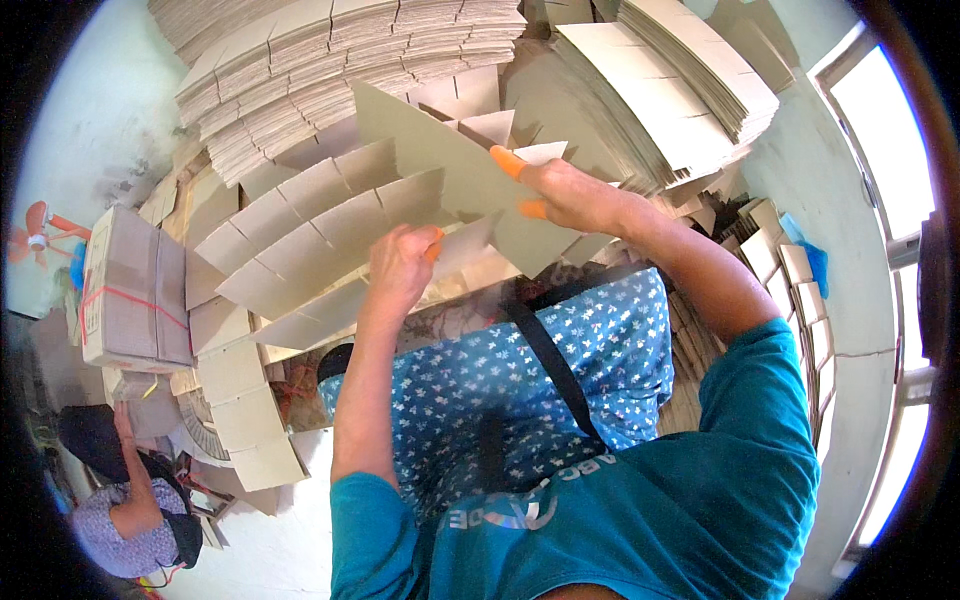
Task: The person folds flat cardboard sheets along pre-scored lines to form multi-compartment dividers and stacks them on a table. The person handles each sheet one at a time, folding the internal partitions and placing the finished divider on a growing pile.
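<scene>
Two hands — left hand (400, 265), right hand (570, 195) — clamped on slotted grey-brown cardboard divider (440, 165).

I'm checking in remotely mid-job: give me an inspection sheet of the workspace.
Surface: blue flowered apron over the lap; no table seen.
Job's things: slotted cardboard divider strips, partly interlocked; one long strip lifted.
Clutter: stacks of flat cardboard behind, tied carton bundle at left.
Grips: left hand pinches the dividers; right hand holds the long strip; orange fingertip covers.
Cables: nothing seen.
Surroundings: window at right, another person lower left.
</scene>
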`<state>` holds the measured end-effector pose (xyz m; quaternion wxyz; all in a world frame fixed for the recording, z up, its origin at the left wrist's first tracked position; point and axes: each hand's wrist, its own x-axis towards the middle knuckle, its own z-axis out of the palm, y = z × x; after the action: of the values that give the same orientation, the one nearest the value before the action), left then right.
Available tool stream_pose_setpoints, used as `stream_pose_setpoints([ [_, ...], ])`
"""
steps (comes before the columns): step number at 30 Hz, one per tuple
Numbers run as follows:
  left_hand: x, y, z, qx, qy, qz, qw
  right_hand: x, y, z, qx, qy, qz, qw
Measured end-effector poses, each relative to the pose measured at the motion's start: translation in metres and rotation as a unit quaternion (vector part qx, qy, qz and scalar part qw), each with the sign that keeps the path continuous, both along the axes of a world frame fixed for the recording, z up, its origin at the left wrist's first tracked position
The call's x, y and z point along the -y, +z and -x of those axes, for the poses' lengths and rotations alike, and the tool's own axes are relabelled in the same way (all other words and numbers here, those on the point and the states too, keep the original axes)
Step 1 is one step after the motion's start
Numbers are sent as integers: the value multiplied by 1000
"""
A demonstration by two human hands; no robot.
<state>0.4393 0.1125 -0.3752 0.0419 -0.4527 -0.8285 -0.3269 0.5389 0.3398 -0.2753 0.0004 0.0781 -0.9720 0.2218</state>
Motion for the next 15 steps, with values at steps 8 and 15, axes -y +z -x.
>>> stream_pose_setpoints([
  [8,-3,30,49,3,62,-52,997,-3,-48,-18,117,-25,-55,991],
  [15,-14,17,125,-111,110,24,987,11,-31,-28,36,3,-97,995],
])
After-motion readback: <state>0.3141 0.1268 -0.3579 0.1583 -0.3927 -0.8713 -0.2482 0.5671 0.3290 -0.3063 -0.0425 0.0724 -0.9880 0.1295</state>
